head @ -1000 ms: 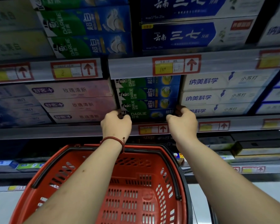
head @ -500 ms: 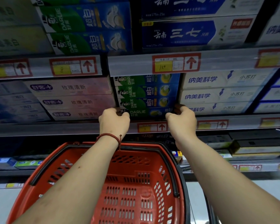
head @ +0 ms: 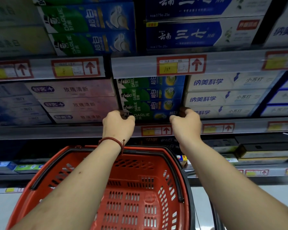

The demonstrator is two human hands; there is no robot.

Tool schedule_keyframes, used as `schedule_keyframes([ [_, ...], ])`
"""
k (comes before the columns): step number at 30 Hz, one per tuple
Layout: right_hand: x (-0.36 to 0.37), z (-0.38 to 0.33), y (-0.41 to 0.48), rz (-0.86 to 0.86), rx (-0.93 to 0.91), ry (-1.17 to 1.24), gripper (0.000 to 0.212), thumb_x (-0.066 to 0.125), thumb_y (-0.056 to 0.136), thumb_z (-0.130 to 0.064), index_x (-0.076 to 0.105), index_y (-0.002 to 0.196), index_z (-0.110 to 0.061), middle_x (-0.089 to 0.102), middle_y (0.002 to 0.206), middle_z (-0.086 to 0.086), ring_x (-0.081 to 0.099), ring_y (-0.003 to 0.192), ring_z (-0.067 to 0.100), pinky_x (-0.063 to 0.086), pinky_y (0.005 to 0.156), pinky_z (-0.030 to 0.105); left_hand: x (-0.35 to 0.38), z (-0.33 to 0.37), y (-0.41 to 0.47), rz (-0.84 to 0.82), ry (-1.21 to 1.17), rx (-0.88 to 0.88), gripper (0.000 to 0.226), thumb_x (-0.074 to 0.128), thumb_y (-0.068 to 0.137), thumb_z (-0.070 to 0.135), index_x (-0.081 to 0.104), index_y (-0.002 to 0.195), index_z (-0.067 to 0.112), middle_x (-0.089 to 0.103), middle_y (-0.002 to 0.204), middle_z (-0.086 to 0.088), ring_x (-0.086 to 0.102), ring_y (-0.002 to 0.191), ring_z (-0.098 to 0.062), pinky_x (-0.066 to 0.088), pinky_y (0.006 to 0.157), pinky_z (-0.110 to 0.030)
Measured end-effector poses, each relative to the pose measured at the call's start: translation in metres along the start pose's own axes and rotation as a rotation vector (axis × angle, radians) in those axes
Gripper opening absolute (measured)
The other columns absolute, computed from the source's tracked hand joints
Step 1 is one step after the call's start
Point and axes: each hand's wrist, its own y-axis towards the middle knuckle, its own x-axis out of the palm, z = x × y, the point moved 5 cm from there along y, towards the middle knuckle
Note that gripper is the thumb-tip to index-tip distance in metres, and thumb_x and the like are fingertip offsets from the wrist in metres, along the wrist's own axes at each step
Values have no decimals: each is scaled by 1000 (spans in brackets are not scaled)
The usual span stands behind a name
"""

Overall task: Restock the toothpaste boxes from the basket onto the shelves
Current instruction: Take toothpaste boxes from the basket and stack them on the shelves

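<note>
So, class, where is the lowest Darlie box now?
Head view, centre: the lowest Darlie box sits on the middle shelf, left hand and right hand gripping its ends.

Grey metal shelving fills the view in dim light. The lower shelf rail (head: 56, 130) runs just below the fingers (head: 128, 117), and the upper shelf rail (head: 131, 67) well above them. Both carry red-framed price tags (head: 181, 65). Pale floor (head: 0, 209) shows far below.

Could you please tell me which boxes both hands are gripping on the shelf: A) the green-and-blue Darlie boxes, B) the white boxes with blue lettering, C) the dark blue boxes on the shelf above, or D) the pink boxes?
A: the left hand and the right hand each grip one end of the bottom Darlie box.
</note>
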Motion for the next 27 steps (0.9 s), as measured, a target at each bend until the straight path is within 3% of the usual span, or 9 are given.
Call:
schedule_keyframes([
  [2,0,-2,-2,2,-4,2,35,64,87,-10,63,121,-9,65,107,3,60,94,20,44,78,29,1,1,-2,-8,4,0,23,63,93,28,65,101,7,68,106,-10,59,87,-24,40,67,-24],
  [4,-1,-4,-4,1,-3,6,36,64,88,-9,62,124,-8,58,102,-1,57,97,19,42,81,29,1,2,-3,-6,1,-5,38,63,93,28,63,121,3,64,122,-14,58,104,-30,38,77,-27],
  [9,-2,-5,-6,-6,1,1,42,63,91,-8,57,132,-5,51,105,-2,48,96,14,39,82,28,1,-1,-1,4,-5,-9,49,62,94,28,56,138,6,60,132,-14,53,125,-31,36,82,-26],
  [15,-2,-4,-6,-8,4,-3,42,64,90,-9,57,131,-6,51,105,-3,50,97,16,40,82,29,4,-6,1,9,-6,3,38,61,93,27,64,125,7,66,113,-15,62,105,-33,46,78,-29],
  [19,-2,-5,-5,-2,11,9,39,64,90,-10,58,129,-7,53,101,-3,52,96,17,42,83,31,6,-7,3,-6,8,8,41,60,92,27,63,128,8,65,117,-17,59,114,-35,49,82,-33],
  [22,-3,-6,-4,26,1,-10,31,64,89,-12,61,121,-10,65,110,2,59,98,21,45,78,29,1,-2,2,49,2,28,39,59,92,24,64,127,7,67,117,-16,55,119,-35,50,91,-37],
  [24,-5,-9,-5,60,-35,-37,30,64,89,-12,63,119,-12,68,113,5,60,96,19,44,72,23,-3,3,1,100,-18,73,31,58,92,22,67,118,8,68,111,-13,54,118,-36,50,94,-41],
  [27,-8,-19,-8,99,-109,-74,41,61,89,-10,61,130,-13,67,121,4,56,100,14,39,81,22,-8,11,-1,173,-43,124,17,58,91,20,67,99,9,67,103,-13,54,109,-36,50,91,-43],
])
